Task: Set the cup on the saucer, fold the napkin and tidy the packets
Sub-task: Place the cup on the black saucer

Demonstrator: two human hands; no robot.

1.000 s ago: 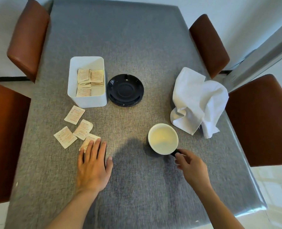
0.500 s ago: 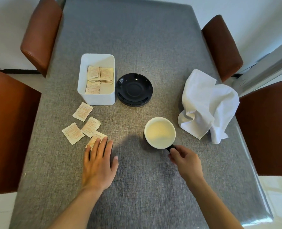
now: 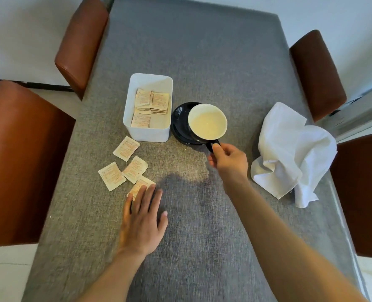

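Note:
My right hand (image 3: pixel 229 160) pinches the dark handle of the cup (image 3: pixel 207 122), black outside and cream inside. The cup is over the black saucer (image 3: pixel 179 123) and covers most of it; whether it rests on the saucer or hangs just above, I cannot tell. My left hand (image 3: pixel 142 221) lies flat on the table, fingers apart, fingertips on one loose packet (image 3: pixel 143 184). Three more loose packets (image 3: pixel 126 148) (image 3: pixel 135 169) (image 3: pixel 111 175) lie left of it. A crumpled white napkin (image 3: pixel 289 151) sits at the right.
A white box (image 3: pixel 147 134) holding several packets stands just left of the saucer. The table (image 3: pixel 202 62) has a grey cloth. Brown chairs stand at the left (image 3: pixel 17 162) (image 3: pixel 80 40) and the right (image 3: pixel 315 75) (image 3: pixel 363 192).
My right hand carried the cup from the near middle of the table away to the saucer. My left hand stayed flat by the loose packets.

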